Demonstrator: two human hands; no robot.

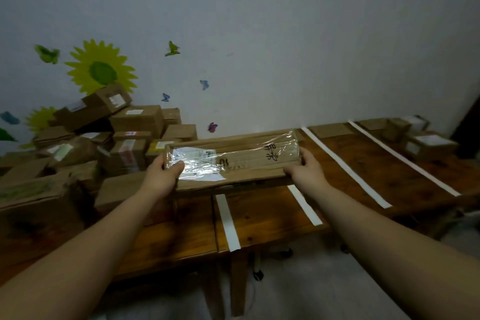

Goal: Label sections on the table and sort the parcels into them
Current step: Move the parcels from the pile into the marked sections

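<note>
parcel [233, 161], long flat brown cardboard, wrapped in clear film, white shipping label toward its left end, black handwritten characters toward the right. held level in the air above the wooden tabletop [262, 215], over the stretch near the two nearer tape strips. left hand [162, 176] grips the left end, thumb on top across the label, fingers curled underneath. right hand [305, 171] grips the right end the same way, thumb on the top edge. four white tape strips cross the tabletop front to back: first strip [228, 223], second strip [305, 205], third strip [345, 166], fourth strip [402, 158]. pile of cardboard parcels [117, 138] heaped at the left against the wall. few boxes [426, 145] sit beyond the fourth strip, far right. sunflower sticker [100, 70] on the wall above the pile.
</note>
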